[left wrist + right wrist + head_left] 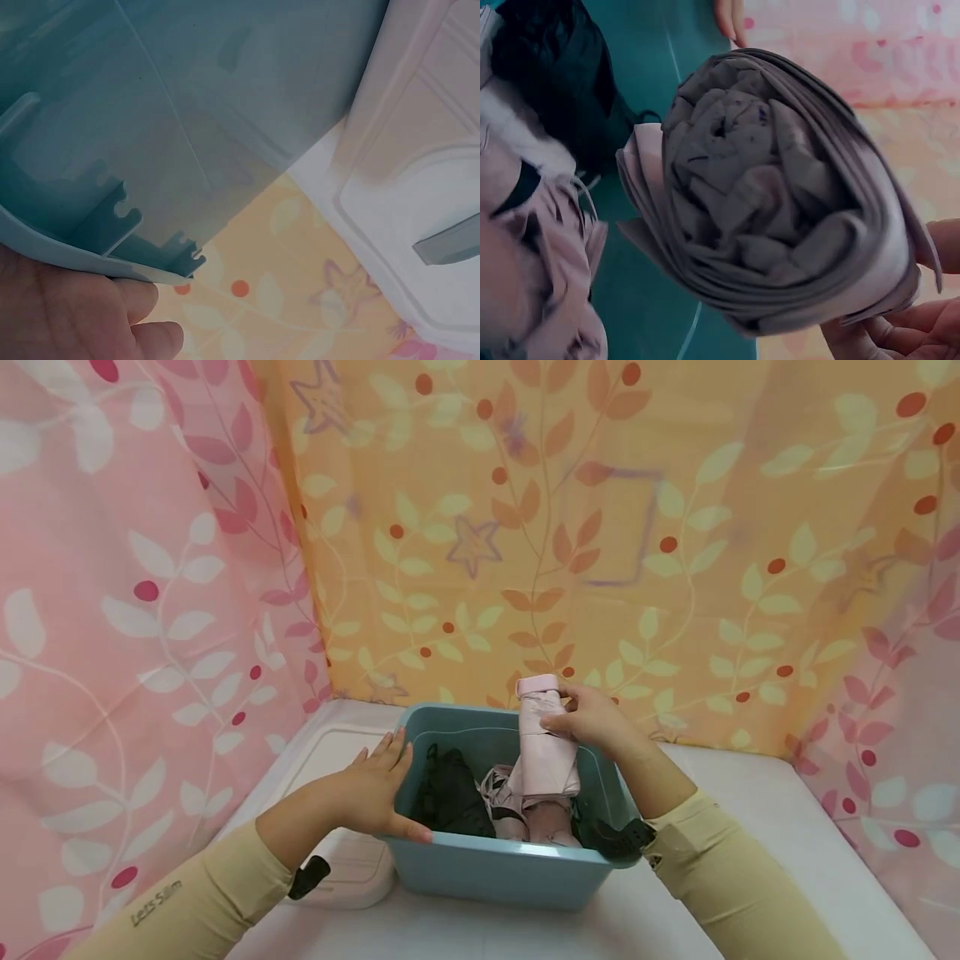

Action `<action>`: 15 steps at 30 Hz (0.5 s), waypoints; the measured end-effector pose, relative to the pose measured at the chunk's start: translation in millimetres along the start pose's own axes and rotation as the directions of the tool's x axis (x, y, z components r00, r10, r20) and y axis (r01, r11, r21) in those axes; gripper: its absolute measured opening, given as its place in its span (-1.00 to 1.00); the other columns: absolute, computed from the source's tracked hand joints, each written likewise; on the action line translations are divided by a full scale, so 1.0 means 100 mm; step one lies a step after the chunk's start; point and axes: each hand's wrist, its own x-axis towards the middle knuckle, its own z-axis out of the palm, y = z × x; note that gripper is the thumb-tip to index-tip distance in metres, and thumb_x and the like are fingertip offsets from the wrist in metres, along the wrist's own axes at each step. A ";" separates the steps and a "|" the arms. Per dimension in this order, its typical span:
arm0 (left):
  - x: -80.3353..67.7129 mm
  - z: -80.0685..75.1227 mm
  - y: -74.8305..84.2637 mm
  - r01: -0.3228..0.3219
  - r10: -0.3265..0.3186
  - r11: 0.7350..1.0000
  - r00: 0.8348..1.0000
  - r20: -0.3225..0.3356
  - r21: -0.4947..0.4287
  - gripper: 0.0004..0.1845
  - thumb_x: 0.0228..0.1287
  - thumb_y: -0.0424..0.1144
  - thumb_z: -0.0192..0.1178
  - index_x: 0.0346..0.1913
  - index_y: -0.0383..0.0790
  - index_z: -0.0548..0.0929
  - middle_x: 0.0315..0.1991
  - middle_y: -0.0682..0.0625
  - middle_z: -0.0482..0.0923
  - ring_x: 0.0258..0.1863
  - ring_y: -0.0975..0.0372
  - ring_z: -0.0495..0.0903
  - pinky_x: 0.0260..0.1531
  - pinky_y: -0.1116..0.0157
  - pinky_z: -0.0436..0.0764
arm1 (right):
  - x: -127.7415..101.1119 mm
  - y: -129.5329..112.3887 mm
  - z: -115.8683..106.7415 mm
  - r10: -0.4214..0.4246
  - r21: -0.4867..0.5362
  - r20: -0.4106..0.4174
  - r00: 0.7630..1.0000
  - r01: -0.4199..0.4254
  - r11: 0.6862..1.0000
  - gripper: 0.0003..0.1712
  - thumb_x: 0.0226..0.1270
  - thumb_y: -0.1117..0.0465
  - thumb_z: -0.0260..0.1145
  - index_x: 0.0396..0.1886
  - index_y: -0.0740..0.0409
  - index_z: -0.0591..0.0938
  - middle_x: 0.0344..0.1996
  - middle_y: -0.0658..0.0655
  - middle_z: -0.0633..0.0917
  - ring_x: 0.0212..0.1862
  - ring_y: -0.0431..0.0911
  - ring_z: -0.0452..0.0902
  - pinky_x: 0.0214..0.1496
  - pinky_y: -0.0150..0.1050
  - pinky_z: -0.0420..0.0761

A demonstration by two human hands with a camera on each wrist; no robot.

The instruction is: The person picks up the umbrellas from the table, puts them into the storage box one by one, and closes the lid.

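My right hand (596, 718) pinches a pale pink fabric roll (546, 756), thumb on its near face, and holds it upright over a blue-green plastic bin (495, 877). A smooth pink band circles its top. The right wrist view shows the roll's layered, spiralled end (750, 180). My left hand (363, 793) rests at the bin's left rim with fingers spread and straight, its thumb along the front edge. Inside the bin lie a black fabric bundle (457, 793) and crumpled pink fabric items (551, 822), partly hidden beneath the roll.
A white lid-like panel (356, 868) with a grey clip (450, 241) lies left of the bin, partly behind it. The white table (727, 802) is bounded by an orange patterned curtain (525, 527) behind and pink ones on both sides.
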 end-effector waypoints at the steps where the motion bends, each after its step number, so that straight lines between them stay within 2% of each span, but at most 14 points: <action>1: 0.00 0.00 0.00 0.000 0.000 1.000 1.000 0.001 -0.002 0.36 -0.28 0.60 0.00 0.41 -0.37 -0.16 0.42 -0.25 -0.44 0.40 -0.07 -0.40 0.26 -0.16 -0.20 | 0.02 -0.01 0.04 0.001 -0.003 0.005 1.000 -0.001 1.000 -0.30 0.15 0.22 0.32 0.28 0.27 0.30 -0.14 0.32 0.54 -0.24 0.02 0.51 -0.29 -0.22 0.59; 5: 0.00 0.00 -0.01 -0.008 0.008 1.000 1.000 -0.006 0.000 0.37 -0.27 0.60 -0.01 0.41 -0.38 -0.16 0.42 -0.26 -0.44 0.39 -0.08 -0.41 0.25 -0.17 -0.20 | 0.08 -0.04 0.12 -0.009 -0.025 0.007 1.000 0.009 1.000 -0.37 0.11 0.21 0.36 0.18 0.27 0.40 -0.25 0.26 0.55 -0.31 -0.01 0.50 -0.35 -0.24 0.58; 10: -0.01 -0.02 -0.01 -0.010 0.010 1.000 1.000 -0.013 0.014 0.36 -0.27 0.60 -0.01 0.41 -0.38 -0.16 0.42 -0.26 -0.44 0.39 -0.08 -0.41 0.26 -0.16 -0.18 | 0.13 -0.06 0.18 -0.054 -0.014 0.044 0.998 0.054 0.998 -0.46 0.07 0.23 0.38 0.08 0.29 0.49 -0.25 0.24 0.56 -0.33 -0.03 0.51 -0.36 -0.23 0.59; 15: -0.03 -0.04 0.01 -0.016 0.016 1.000 1.000 -0.016 -0.020 0.35 -0.23 0.56 0.03 0.40 -0.42 -0.15 0.42 -0.29 -0.42 0.39 -0.11 -0.38 0.24 -0.19 -0.19 | 0.17 -0.07 0.22 -0.063 -0.054 0.075 0.995 0.067 0.996 -0.52 0.03 0.23 0.40 -0.01 0.27 0.55 -0.38 0.20 0.58 -0.42 -0.06 0.50 -0.43 -0.25 0.57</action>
